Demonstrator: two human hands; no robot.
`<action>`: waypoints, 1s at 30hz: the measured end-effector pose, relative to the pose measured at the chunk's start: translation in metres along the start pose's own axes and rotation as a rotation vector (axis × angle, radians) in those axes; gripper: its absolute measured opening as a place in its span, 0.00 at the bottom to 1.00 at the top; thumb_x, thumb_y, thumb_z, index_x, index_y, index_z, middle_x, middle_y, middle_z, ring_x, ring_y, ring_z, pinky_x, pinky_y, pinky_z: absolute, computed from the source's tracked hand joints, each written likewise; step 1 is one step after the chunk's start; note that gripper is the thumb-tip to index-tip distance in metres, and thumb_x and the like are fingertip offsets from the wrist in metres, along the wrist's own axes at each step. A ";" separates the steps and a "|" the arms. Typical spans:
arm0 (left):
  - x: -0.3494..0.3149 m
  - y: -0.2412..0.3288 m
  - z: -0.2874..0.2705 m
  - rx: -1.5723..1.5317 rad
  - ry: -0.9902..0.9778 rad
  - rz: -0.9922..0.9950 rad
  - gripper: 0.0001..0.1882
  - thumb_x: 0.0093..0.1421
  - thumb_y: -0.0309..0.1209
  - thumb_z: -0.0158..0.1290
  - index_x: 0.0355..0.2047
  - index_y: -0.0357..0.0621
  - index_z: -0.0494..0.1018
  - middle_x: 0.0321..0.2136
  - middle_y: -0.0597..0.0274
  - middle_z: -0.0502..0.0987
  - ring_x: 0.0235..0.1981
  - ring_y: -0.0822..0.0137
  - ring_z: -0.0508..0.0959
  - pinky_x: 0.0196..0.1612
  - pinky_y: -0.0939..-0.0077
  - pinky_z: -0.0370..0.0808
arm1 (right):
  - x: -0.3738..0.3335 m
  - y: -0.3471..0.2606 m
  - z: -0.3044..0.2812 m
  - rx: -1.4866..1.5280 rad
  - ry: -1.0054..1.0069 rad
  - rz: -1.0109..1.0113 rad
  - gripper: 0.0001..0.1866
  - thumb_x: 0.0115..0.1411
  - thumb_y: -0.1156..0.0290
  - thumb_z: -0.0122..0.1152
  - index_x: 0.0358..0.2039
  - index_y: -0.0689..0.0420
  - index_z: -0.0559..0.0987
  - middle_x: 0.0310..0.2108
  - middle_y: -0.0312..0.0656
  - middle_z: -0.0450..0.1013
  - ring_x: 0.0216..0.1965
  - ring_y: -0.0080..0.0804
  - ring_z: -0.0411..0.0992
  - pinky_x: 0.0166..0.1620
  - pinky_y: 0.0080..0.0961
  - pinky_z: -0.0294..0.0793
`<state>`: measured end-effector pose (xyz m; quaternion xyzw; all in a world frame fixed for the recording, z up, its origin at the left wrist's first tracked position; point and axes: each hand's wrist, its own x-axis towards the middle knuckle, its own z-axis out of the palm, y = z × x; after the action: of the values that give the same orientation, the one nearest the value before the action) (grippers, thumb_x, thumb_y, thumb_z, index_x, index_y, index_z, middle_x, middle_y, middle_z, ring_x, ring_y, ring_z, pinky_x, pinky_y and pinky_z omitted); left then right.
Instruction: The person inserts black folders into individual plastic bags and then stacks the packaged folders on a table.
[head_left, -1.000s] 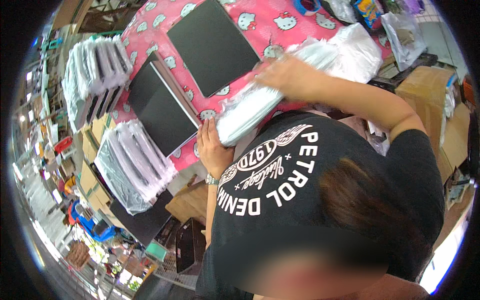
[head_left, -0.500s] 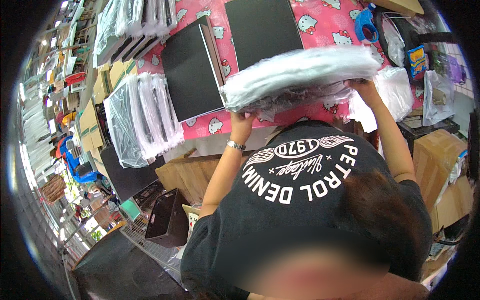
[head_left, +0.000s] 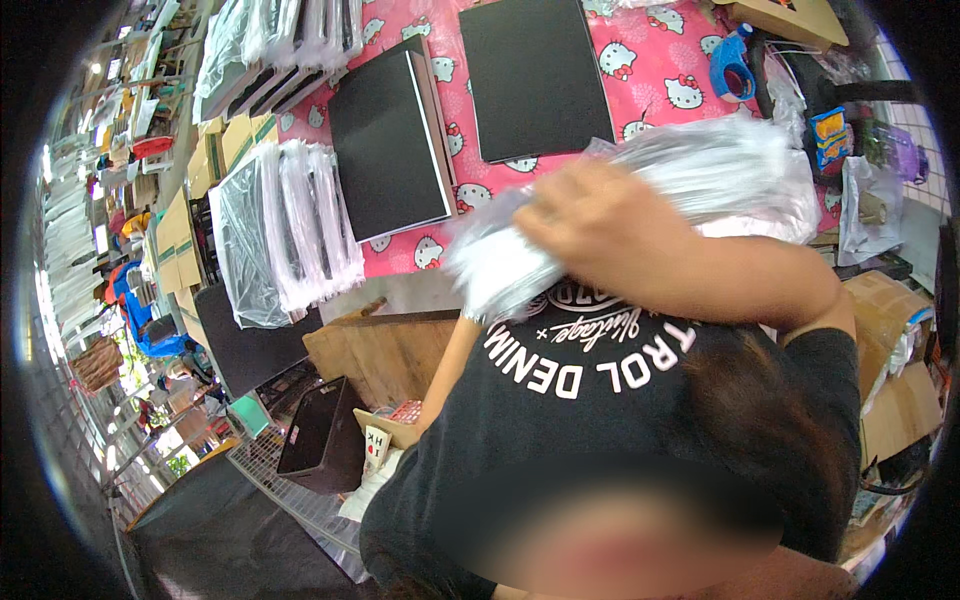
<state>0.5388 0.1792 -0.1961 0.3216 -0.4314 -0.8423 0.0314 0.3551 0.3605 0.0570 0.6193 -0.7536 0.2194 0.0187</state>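
Note:
A thick stack of clear plastic bags [head_left: 710,165] sags across the near edge of the table, close to my chest. Over its left part lies my right hand [head_left: 600,220], fingers bent down onto the plastic and blurred by motion; their grip is unclear. My left forearm [head_left: 450,370] rises to the stack's lower left end, where the plastic hides the hand. Just beyond the bags, a flat black board or cover [head_left: 535,85] rests on the pink tablecloth [head_left: 475,195]. Left of it is a thicker black-covered stack [head_left: 385,140] with pale edges.
Plastic-wrapped bundles [head_left: 290,225] stand at the left table edge, with more wrapped dark items [head_left: 290,50] behind. A blue tape dispenser [head_left: 732,68] sits at the far right. Cardboard boxes [head_left: 895,340] stand at my right, a dark bin [head_left: 318,435] at my lower left.
My right hand has come from the stack's right end over to its left part. The bag stack's left end has dropped toward me and now covers my left hand.

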 end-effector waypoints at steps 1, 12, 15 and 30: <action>-0.006 0.005 0.004 0.031 -0.025 0.007 0.24 0.60 0.39 0.46 0.54 0.41 0.60 0.56 0.58 0.59 0.55 0.60 0.61 0.58 0.65 0.58 | 0.006 -0.007 0.026 0.030 -0.004 -0.065 0.08 0.49 0.71 0.53 0.31 0.57 0.73 0.30 0.39 0.70 0.35 0.33 0.70 0.35 0.26 0.70; -0.008 0.009 0.007 0.344 0.018 0.184 0.24 0.53 0.40 0.54 0.46 0.39 0.66 0.44 0.55 0.67 0.47 0.57 0.67 0.50 0.65 0.64 | -0.042 0.006 -0.016 -0.176 -0.206 0.120 0.16 0.50 0.70 0.51 0.41 0.59 0.72 0.28 0.38 0.70 0.32 0.31 0.70 0.38 0.27 0.68; 0.011 0.017 0.015 0.439 0.009 0.254 0.24 0.51 0.41 0.57 0.44 0.38 0.67 0.41 0.55 0.69 0.44 0.56 0.69 0.47 0.66 0.65 | -0.027 -0.007 0.008 -0.185 -0.063 0.072 0.09 0.50 0.70 0.51 0.33 0.57 0.72 0.26 0.38 0.71 0.29 0.32 0.72 0.35 0.26 0.69; -0.061 0.155 0.133 1.847 -0.068 0.692 0.23 0.36 0.36 0.66 0.30 0.39 0.69 0.27 0.53 0.71 0.32 0.52 0.72 0.35 0.62 0.69 | -0.165 0.174 0.097 1.058 0.063 0.621 0.25 0.38 0.70 0.71 0.40 0.57 0.76 0.36 0.43 0.75 0.39 0.34 0.73 0.45 0.29 0.70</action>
<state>0.4764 0.1965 0.0072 0.0514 -0.9905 -0.1275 0.0003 0.2532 0.5029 -0.1336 0.2894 -0.6868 0.5772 -0.3336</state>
